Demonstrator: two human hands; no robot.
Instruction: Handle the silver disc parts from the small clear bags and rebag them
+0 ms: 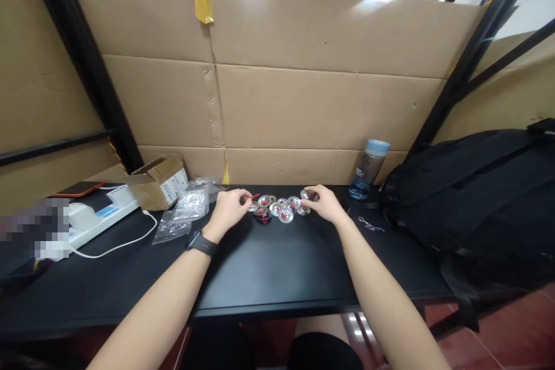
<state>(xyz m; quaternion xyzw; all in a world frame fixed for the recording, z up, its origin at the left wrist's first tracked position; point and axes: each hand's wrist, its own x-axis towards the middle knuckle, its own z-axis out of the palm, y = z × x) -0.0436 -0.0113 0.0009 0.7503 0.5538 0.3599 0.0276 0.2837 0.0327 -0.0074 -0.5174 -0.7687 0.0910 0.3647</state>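
Note:
Several small round metal discs with red centres point(285, 215) lie in a cluster on the black table point(277, 277). At the cluster's left end, my left hand point(232, 207), with a dark watch on its wrist, has its fingers pinched on a metal disc point(253, 206) with a bit of red at the fingertips. My right hand point(324, 203) is at the right end, thumb and fingers closed around another metal disc point(304, 194), which is tilted. More discs lie just beneath its fingertips.
On the left are an open cardboard box point(158, 185), clear plastic bags point(188, 205), a white power strip point(104, 217) and a cable. A water bottle point(368, 170), a small keychain point(371, 225) and a black backpack point(472, 202) are on the right. Cardboard panels stand behind.

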